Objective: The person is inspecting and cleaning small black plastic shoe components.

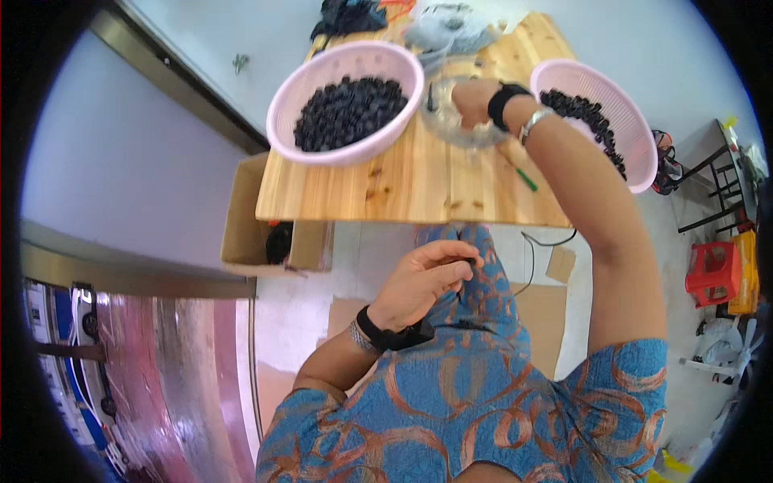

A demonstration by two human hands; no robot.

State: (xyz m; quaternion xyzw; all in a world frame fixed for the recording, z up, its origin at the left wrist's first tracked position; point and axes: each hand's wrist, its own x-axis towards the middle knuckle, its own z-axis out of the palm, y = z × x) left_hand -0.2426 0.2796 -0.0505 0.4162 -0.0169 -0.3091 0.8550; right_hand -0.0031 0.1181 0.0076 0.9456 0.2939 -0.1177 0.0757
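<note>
My left hand [423, 282] is held above my lap, in front of the table's near edge. Its thumb and fingers are pinched together on a small black part [472, 262], mostly covered by the fingertips. Stretched out over the table, my right hand [475, 103] dips into a clear plastic bowl [451, 138]. Its fingers are bent together and point down; what they grip, if anything, is hidden. Left of the bowl stands a pink basket [278, 121] with many small black parts [350, 113]. A second pink basket [640, 137], beyond my right forearm, holds more black parts [588, 117].
A green-handled tool [527, 179] lies on the wooden table [403, 193] near the bowl. Clear plastic bags [451, 28] and dark cloth [348, 16] sit at the far edge. An open cardboard box [310, 241] is below left; a red stool [713, 274] stands right.
</note>
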